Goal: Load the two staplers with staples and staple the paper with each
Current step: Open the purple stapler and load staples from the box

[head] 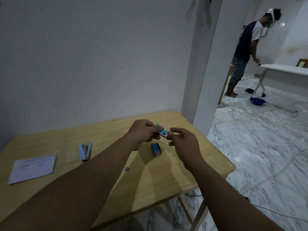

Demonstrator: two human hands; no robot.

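Note:
My left hand [143,133] pinches a small green and white staple box [163,132] above the wooden table [103,130]. My right hand [182,142] touches the box's right end with its fingertips, the index finger raised. A dark blue staple box [156,149] lies on the table just below the hands. A white stapler [85,151], hinged open, lies to the left. A stack of white paper [33,169] sits at the far left. A tiny strip of staples [127,169] lies near the table's middle. Only one stapler is visible.
The table stands against a grey wall [100,64], with its right edge by a pillar [203,80]. Beyond it, on the marble floor [258,147], a person [245,52] stands at a white table [283,70]. A blue bowl [258,101] and cables lie on the floor.

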